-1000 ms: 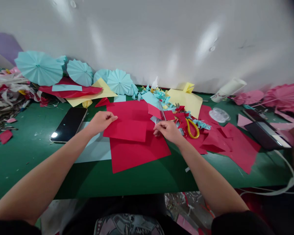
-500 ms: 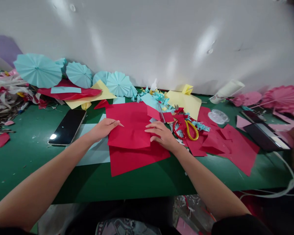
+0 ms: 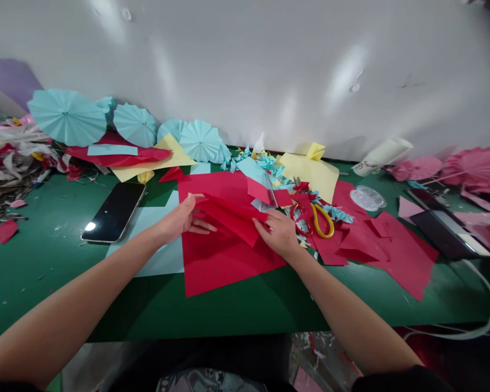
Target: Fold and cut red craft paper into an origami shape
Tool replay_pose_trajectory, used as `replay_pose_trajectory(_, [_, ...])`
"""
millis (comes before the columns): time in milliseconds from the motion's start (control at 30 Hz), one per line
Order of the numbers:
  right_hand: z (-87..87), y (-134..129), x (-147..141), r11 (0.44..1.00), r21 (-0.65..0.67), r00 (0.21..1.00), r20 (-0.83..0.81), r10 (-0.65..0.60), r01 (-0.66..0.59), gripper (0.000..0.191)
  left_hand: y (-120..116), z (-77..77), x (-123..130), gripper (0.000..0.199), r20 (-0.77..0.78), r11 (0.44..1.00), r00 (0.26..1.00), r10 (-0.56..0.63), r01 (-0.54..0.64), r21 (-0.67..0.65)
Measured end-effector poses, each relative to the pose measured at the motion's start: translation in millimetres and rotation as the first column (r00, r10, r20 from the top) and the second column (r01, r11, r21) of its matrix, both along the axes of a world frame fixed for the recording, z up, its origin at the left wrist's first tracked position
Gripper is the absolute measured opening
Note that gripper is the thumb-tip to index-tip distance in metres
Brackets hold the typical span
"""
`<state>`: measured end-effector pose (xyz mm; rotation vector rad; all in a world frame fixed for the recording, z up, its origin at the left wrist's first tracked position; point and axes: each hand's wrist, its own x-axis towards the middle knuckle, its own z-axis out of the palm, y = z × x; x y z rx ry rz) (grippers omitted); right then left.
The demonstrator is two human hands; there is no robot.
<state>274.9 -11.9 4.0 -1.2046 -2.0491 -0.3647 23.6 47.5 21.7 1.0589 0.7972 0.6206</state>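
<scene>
A small sheet of red paper (image 3: 233,218) is lifted and tilted between my hands. My left hand (image 3: 184,219) pinches its left end with thumb and forefinger, the other fingers stretched beneath. At the right end, my right hand (image 3: 278,233) grips the sheet between thumb and fingers. Below it lies a larger red sheet (image 3: 216,272) on the green table. Light blue paper (image 3: 159,261) sticks out from under that sheet on the left. Close to my right hand are scissors with a yellow handle (image 3: 323,222) and a red handle.
A phone (image 3: 113,212) lies left of my arm. Pleated blue paper fans (image 3: 200,140) lean on the wall behind blue scraps. Red sheets (image 3: 408,250), a clear round disc (image 3: 367,198) and a dark device with a white cable (image 3: 449,231) lie at right.
The small red sheet lay flat on the larger one; now both hands hold it raised and tilted. My right hand has closed on its right end.
</scene>
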Motion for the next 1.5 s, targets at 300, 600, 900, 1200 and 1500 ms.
replay_pose_trajectory(300, [2.7, -9, -8, 0.993, 0.053, 0.987, 0.132, 0.096, -0.104, 0.014, -25, 2.4, 16, 0.048, -0.005, 0.989, 0.996, -0.087, 0.086, -0.121])
replay_pose_trajectory(600, [7.4, -21, -24, 0.995, -0.061, 0.993, -0.094, 0.069, -0.074, 0.016, -38, 0.5, 27, 0.040, 0.040, 0.995, 0.999, 0.020, -0.016, -0.095])
replay_pose_trajectory(900, [5.1, -10, -17, 0.636, -0.664, 0.519, -0.731, -0.443, -0.392, 0.027, -16, -6.1, 15, 0.027, 0.014, 0.986, 0.987, 0.158, -0.156, -0.065])
replay_pose_trajectory(1200, [13.3, -4, -8, 0.493, -0.610, 0.361, -0.780, -0.511, -0.620, 0.027, -6, -1.7, -2, 0.015, -0.161, 0.979, 0.983, -0.090, 0.117, 0.164])
replay_pose_trajectory(1500, [14.9, -1, -3, 0.403, -0.650, 0.421, -0.742, -0.522, -0.645, 0.025, -4, 2.9, -4, 0.027, -0.235, 0.978, 0.966, -0.111, 0.149, 0.147])
